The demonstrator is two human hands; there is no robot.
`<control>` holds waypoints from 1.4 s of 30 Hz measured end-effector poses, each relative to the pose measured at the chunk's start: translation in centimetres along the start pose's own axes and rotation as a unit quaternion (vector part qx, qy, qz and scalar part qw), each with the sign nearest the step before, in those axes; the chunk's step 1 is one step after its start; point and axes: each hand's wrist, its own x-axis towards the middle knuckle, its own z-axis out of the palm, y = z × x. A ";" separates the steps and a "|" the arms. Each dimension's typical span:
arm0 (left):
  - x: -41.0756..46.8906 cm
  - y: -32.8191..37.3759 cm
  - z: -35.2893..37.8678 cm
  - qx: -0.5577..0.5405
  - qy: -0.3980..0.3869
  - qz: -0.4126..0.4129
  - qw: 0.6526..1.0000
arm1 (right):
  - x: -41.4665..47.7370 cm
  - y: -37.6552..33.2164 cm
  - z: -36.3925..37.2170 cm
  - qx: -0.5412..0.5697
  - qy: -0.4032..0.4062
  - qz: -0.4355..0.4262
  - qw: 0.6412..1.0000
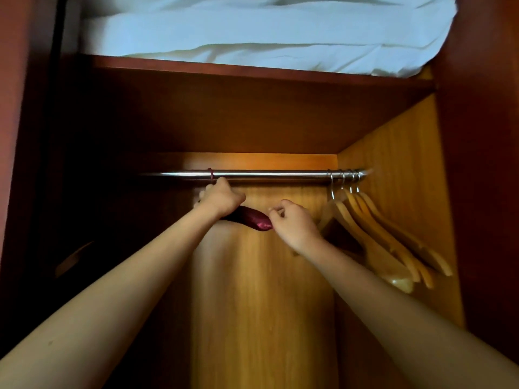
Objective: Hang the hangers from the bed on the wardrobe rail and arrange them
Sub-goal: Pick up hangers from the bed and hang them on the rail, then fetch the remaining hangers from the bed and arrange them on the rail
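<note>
A chrome wardrobe rail [266, 175] runs across the cupboard. A dark red padded satin hanger [254, 220] hangs from it by a hook at the rail's left part. My left hand [222, 197] grips this hanger just under the hook. My right hand [292, 223] has curled fingers at the hanger's right end; whether it pinches the fabric is unclear. Several wooden hangers [379, 234] hang bunched at the rail's far right end.
A shelf [224, 67] above the rail carries folded white bedding [266, 32]. The wardrobe's right inner wall [407, 164] stands close beside the wooden hangers. The left side of the cupboard is dark; a faint wooden shape [74, 258] shows there.
</note>
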 end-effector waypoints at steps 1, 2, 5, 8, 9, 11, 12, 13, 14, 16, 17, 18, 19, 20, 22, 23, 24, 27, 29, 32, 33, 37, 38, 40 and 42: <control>-0.9 1.0 0.4 0.009 -0.005 0.022 1.000 | -0.4 0.4 -0.9 -0.010 0.008 0.004 1.000; -1.7 1.8 0.9 0.011 -0.014 0.042 0.999 | -0.9 0.8 -1.9 -0.018 0.015 0.011 1.000; -4.5 3.8 2.8 -0.043 -0.072 0.060 0.995 | -2.2 2.0 -4.8 -0.050 0.039 0.030 0.998; -7.1 5.6 4.7 -0.024 -0.076 0.086 0.993 | -4.0 3.3 -7.4 -0.089 0.057 0.023 0.994; -8.0 6.2 5.3 -0.009 -0.072 0.098 0.993 | -4.7 3.6 -8.2 -0.093 0.055 0.023 0.994; -9.5 7.1 6.3 0.005 -0.071 0.115 0.991 | -6.1 4.1 -9.7 -0.105 0.052 0.017 0.993; -10.2 7.6 6.7 0.002 -0.070 0.120 0.990 | -6.8 4.2 -10.6 -0.116 0.054 0.014 0.992; -10.8 7.9 6.9 -0.006 -0.069 0.126 0.990 | -7.4 4.3 -11.3 -0.124 0.058 0.013 0.990; -11.5 8.4 7.2 -0.021 -0.069 0.136 0.988 | -8.1 4.3 -12.4 -0.138 0.065 0.015 0.988; -12.8 9.4 7.5 -0.074 -0.084 0.149 0.982 | -9.5 4.1 -14.5 -0.174 0.079 0.018 0.981; -13.6 10.1 7.6 -0.119 -0.104 0.153 0.975 | -10.2 4.1 -15.7 -0.194 0.085 0.021 0.977; -14.2 10.8 7.6 -0.170 -0.127 0.160 0.964 | -10.9 3.9 -16.7 -0.210 0.090 0.024 0.973; -15.0 11.7 7.6 -0.222 -0.151 0.169 0.948 | -11.6 3.8 -18.0 -0.228 0.096 0.031 0.968; -15.7 12.5 7.7 -0.262 -0.170 0.176 0.934 | -12.4 3.5 -19.1 -0.246 0.103 0.039 0.963; -17.5 14.5 8.1 -0.297 -0.198 0.195 0.914 | -14.5 3.0 -21.4 -0.291 0.122 0.062 0.947; -18.5 15.2 8.2 -0.297 -0.205 0.202 0.911 | -15.5 2.7 -22.3 -0.311 0.131 0.075 0.938; -20.0 16.0 8.4 -0.300 -0.214 0.213 0.905 | -16.9 2.4 -23.3 -0.333 0.141 0.094 0.928; -25.1 17.8 8.8 -0.339 -0.255 0.253 0.870 | -22.2 0.8 -25.8 -0.381 0.180 0.142 0.896; -29.3 18.2 8.7 -0.358 -0.287 0.280 0.843 | -26.4 -0.3 -27.0 -0.405 0.214 0.169 0.872; -36.9 18.2 8.5 -0.368 -0.354 0.331 0.794 | -33.9 -2.3 -28.7 -0.451 0.256 0.237 0.822; -39.3 18.1 8.4 -0.364 -0.374 0.348 0.779 | -36.1 -2.9 -29.3 -0.462 0.264 0.264 0.804; -49.8 18.4 5.9 -0.352 -0.470 0.406 0.700 | -46.4 -7.8 -32.4 -0.510 0.283 0.384 0.715; -51.9 18.6 5.0 -0.352 -0.484 0.417 0.684 | -48.5 -9.0 -33.1 -0.518 0.285 0.407 0.696; -57.0 19.1 2.4 -0.354 -0.511 0.445 0.645 | -53.3 -12.4 -34.7 -0.535 0.295 0.452 0.650; -62.3 19.6 -0.6 -0.361 -0.536 0.472 0.599 | -58.0 -16.1 -36.1 -0.548 0.311 0.486 0.606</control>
